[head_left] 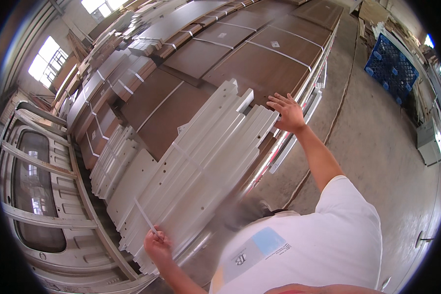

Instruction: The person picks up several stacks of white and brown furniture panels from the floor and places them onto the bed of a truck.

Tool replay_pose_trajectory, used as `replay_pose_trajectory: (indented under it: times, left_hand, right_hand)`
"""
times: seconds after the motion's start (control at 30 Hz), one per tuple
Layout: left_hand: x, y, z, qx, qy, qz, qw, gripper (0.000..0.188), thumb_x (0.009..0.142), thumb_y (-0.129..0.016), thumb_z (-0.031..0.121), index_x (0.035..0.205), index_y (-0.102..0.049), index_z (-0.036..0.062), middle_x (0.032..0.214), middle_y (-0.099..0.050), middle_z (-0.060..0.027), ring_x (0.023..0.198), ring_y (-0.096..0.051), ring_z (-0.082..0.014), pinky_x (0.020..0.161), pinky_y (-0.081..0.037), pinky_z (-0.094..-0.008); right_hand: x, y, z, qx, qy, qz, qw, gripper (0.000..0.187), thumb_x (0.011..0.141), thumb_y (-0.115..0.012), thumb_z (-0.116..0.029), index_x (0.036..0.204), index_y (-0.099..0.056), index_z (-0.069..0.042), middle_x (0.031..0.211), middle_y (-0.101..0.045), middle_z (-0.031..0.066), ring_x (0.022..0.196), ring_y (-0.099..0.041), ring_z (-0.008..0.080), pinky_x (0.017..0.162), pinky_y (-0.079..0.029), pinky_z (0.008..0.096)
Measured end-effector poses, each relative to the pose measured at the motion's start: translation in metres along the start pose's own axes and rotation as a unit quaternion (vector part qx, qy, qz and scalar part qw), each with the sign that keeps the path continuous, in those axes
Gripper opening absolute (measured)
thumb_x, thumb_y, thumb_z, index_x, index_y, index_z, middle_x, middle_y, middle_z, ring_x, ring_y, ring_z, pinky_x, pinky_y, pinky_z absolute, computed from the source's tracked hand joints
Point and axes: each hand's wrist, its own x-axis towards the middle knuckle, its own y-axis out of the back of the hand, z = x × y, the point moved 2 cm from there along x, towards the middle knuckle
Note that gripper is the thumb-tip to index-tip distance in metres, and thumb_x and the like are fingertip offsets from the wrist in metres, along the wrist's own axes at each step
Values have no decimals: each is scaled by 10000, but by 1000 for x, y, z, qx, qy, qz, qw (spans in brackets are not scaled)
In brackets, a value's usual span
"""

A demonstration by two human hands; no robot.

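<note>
A thin white packing strap (143,213) runs across a stack of long whitish trim strips (196,157). My left hand (159,244) is closed at the near edge of the stack, with the strap between its fingers. Farther along, my right hand (288,115) is open, its fingers spread over the strips' far ends and the brown panel edge beside them. A second strap (188,157) crosses the middle of the same stack. Several strips have small dark holes, and their ends are stepped unevenly.
Strapped brown panels (274,54) lie beyond the strips. A white van body (34,191) with a railing stands left. A blue plastic pallet (392,68) leans at the far right, near a grey box (428,142). Concrete floor (323,142) runs along the right side.
</note>
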Motion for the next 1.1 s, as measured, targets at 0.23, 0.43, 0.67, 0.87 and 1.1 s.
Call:
replay_pose_trajectory:
  times: [0.23, 0.43, 0.67, 0.87, 1.1]
  left_hand:
    - [-2, 24, 4, -20, 23, 26, 999, 412, 877, -597, 370, 1117, -670, 42, 715, -569, 16, 528, -476, -118, 454, -392, -281]
    - [-7, 29, 5, 2, -10, 0, 1000, 405, 902, -609, 345, 1159, -648, 34, 734, -573, 11, 534, -491, -108, 450, -397, -274]
    - [-7, 19, 8, 45, -31, 14, 998, 256, 918, -603, 231, 1078, -610, 31, 698, -549, 2, 505, -500, -104, 448, -412, -258]
    - [6, 44, 11, 409, -116, 26, 905, 274, 922, -644, 335, 906, -624, 62, 684, -626, -62, 588, -634, -191, 518, -481, -349]
    - [-27, 25, 10, 538, -284, 198, 768, 210, 890, -648, 319, 873, -646, 109, 746, -667, -101, 722, -663, -338, 643, -511, -464]
  right_hand:
    - [-3, -1, 16, -18, 0, 14, 1000, 553, 771, -781, -338, 1281, -657, -163, 1454, -577, 23, 1409, -469, 253, 1192, -313, 568]
    - [-3, 3, 30, -37, -17, -12, 999, 570, 834, -748, -402, 1335, -627, -159, 1484, -547, 24, 1437, -430, 229, 1226, -276, 513]
    - [13, 4, 17, 226, -93, -39, 969, 438, 1001, -597, -406, 1300, -667, -94, 1426, -597, 112, 1379, -505, 270, 1189, -307, 434]
    - [-12, -28, -66, 308, -119, 15, 944, 409, 966, -675, -262, 1320, -655, -58, 1320, -680, 89, 1194, -642, 180, 1021, -477, 312]
    - [-15, -23, -92, 272, -133, 63, 951, 357, 956, -707, -253, 1225, -710, -19, 1264, -711, 83, 1102, -685, 155, 929, -527, 282]
